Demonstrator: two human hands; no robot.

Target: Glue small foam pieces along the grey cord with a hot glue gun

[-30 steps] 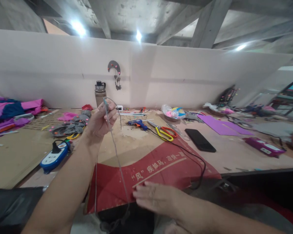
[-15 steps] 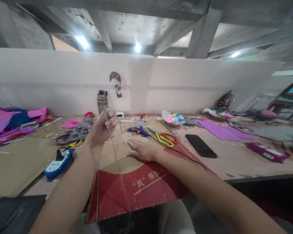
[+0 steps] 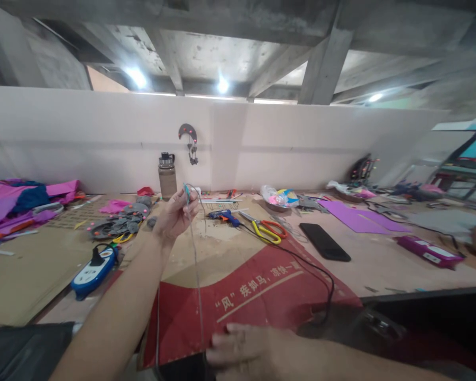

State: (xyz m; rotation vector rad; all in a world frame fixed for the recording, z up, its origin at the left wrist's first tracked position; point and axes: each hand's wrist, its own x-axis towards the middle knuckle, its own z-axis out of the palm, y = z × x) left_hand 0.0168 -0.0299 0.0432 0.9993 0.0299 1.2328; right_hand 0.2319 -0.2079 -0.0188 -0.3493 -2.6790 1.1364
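My left hand is raised over the cardboard, fingertips pinched on a grey yarn. A small teal piece shows at the fingertips; what it is I cannot make out. One strand loops behind the fingers, while others hang down past the board's front edge. Near that edge my right hand is low and blurred, its fingers stretched out beside the hanging yarn. Whether it touches the strand I cannot tell. Beneath both hands lies a red and brown cardboard sheet.
Behind the hands lie a blue glue gun and scissors with yellow and orange handles. A phone is to the right. A power strip and grey felt pieces sit left. A bottle stands by the wall.
My right hand has left the cardboard near the glue gun and come back toward the front edge. My left hand has shifted slightly right, still pinching the yarn. The view has tilted slightly upward.
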